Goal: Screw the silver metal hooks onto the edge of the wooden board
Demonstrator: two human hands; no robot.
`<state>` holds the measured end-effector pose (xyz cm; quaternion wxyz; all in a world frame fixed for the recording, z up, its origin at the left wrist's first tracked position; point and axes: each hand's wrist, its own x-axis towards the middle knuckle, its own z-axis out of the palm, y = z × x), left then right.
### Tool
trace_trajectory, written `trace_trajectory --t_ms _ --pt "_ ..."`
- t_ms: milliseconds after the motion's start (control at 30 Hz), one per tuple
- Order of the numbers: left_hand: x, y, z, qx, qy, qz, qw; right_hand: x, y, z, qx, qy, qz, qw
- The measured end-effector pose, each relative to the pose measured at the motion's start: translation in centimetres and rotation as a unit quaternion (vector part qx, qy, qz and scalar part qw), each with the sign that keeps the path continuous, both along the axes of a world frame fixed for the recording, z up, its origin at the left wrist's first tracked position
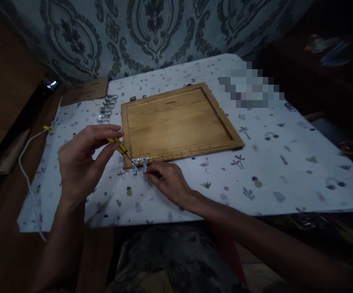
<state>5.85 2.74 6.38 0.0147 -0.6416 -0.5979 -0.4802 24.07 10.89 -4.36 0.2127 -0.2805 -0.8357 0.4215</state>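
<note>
My left hand (84,162) is closed around the handle of a yellow and black screwdriver (118,147), thumb below and fingers above. Its thin shaft slants down to a small shiny T-shaped metal fitting (135,167) at the near left corner of a framed wooden panel (176,122). A second metal fitting (145,163) sits just right of the first, overhanging the panel's near edge. The fingers of my right hand (168,179) pinch its lower end. Several small dark holes or marks run along the panel's near edge.
Several metal fittings (107,108) lie in a row left of the panel, near a cardboard piece (86,90). A white cord (26,171) hangs over the left edge of the patterned tablecloth (270,162). A blurred-out patch covers something at the back right.
</note>
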Motion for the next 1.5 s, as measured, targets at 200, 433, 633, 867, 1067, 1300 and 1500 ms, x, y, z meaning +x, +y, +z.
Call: trace_trajectory --t_ms 200,433,633,867,1067,1300,1500 --pt "-0.16 -0.33 -0.36 -0.009 -0.003 0.006 1.000 0.01 -0.09 0.03 0.010 0.012 -0.005 1.000" --pt "-0.08 -0.48 -0.69 0.014 0.000 0.051 0.999 0.11 -0.11 -0.17 0.016 0.015 -0.001 1.000" --pt "-0.09 -0.43 -0.80 0.026 -0.016 0.056 0.998 0.10 -0.09 -0.41 0.018 0.020 -0.001 1.000" --pt "0.14 -0.53 -0.96 0.045 -0.016 0.068 0.997 0.02 -0.08 -0.10 0.008 0.007 -0.001 1.000" --pt "0.27 -0.62 -0.88 0.039 -0.013 0.066 0.997 0.08 -0.08 0.01 0.011 0.010 0.002 1.000" --pt "0.16 -0.75 -0.97 0.037 -0.005 0.075 0.996 0.12 -0.09 -0.22 0.018 0.018 -0.001 1.000" --pt "0.20 -0.86 -0.88 0.036 0.006 0.058 0.998 0.00 -0.05 -0.02 0.010 0.006 0.000 1.000"
